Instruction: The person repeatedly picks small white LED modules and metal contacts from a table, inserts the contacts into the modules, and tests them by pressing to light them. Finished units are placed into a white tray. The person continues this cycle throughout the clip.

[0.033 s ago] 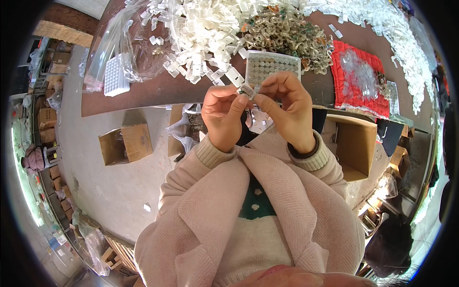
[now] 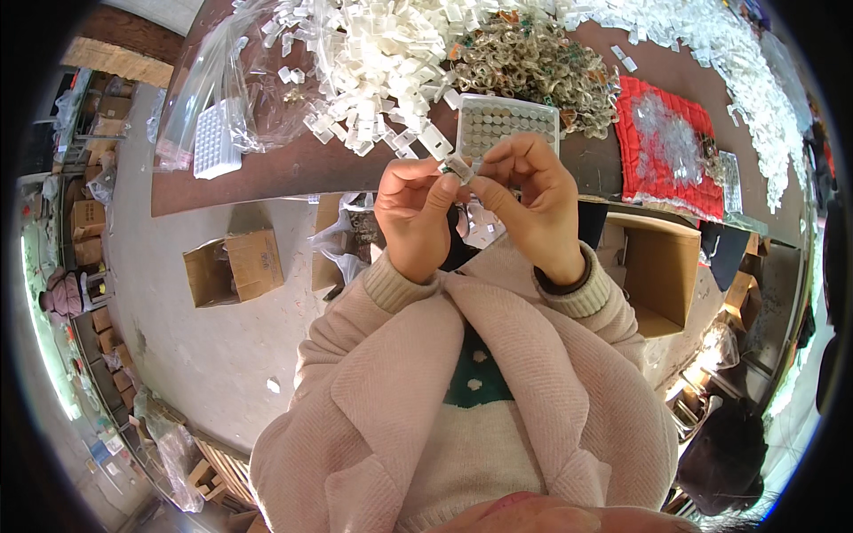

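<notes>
Between the fingertips of both hands, at the table's near edge, is a small white plastic case (image 2: pixel 458 169). My left hand (image 2: pixel 416 213) pinches it between thumb and curled fingers. My right hand (image 2: pixel 533 200) is closed too, its thumb and forefinger at the case's right end; anything smaller in that pinch is hidden. Just beyond the hands, a clear tray (image 2: pixel 508 124) holds rows of small round silvery discs. Left of the tray spreads a heap of white plastic cases (image 2: pixel 382 71). A tangled pile of small wired parts (image 2: pixel 533 67) lies behind it.
At the right, a red cloth (image 2: pixel 662 178) bears clear plastic bits, with more white pieces (image 2: pixel 755 98) beyond. A white gridded tray (image 2: pixel 216 142) sits by a clear plastic bag (image 2: pixel 258 98) at the left. Open cardboard boxes (image 2: pixel 253 262) stand on the floor below.
My right hand has shifted very slightly to the left against the small case. Everything else looks the same.
</notes>
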The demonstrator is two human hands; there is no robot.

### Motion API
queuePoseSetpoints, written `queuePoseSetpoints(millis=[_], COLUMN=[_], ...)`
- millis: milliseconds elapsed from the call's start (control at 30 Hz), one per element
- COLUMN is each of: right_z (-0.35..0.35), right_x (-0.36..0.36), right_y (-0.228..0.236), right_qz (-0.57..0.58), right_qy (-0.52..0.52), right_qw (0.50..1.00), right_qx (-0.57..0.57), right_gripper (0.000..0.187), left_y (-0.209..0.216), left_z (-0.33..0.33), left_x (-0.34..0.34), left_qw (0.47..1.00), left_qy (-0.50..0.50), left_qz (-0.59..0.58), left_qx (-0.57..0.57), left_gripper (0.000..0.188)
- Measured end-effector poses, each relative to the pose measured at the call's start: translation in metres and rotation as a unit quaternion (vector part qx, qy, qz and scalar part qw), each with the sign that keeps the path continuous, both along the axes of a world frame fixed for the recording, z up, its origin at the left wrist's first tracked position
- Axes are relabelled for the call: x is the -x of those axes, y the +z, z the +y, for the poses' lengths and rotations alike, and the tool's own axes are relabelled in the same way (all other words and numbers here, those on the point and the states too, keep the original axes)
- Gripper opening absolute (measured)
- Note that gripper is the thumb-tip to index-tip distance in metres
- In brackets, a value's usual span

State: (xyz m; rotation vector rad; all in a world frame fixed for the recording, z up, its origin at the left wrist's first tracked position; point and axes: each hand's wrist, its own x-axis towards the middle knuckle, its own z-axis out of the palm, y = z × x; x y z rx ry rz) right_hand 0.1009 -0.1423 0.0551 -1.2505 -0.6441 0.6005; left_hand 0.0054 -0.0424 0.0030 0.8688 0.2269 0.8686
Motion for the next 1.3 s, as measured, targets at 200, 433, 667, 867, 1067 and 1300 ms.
queuePoseSetpoints(millis=[200,433,667,867,1067,1300], right_z=[0.003,0.004,-0.001,-0.021,-0.041,-0.029], right_x=[0.010,0.015,0.009,0.005,-0.045,-0.062], right_y=[-0.006,-0.001,-0.008,-0.023,-0.040,-0.061], right_qz=[-0.085,-0.147,-0.402,-0.304,-0.359,-0.491], right_qy=[-0.031,-0.052,-0.095,-0.075,-0.220,-0.222], right_qw=[0.995,0.985,0.908,0.945,0.888,0.815], right_qx=[0.051,0.073,0.069,0.098,0.185,0.212], right_gripper=[0.029,0.025,0.023,0.024,0.019,0.019], left_y=[0.002,0.001,-0.011,-0.014,-0.022,-0.029], left_z=[0.001,0.002,0.002,0.002,0.013,0.008], left_x=[0.002,0.004,0.006,0.009,0.012,0.007], left_qw=[0.989,0.984,0.992,0.977,0.973,0.972], left_qy=[-0.045,-0.067,-0.068,-0.126,-0.146,-0.149], left_qz=[-0.019,-0.030,-0.032,0.007,-0.008,0.015], left_qx=[0.142,0.160,0.099,0.174,0.178,0.183], left_gripper=[0.015,0.013,0.013,0.012,0.010,0.015])
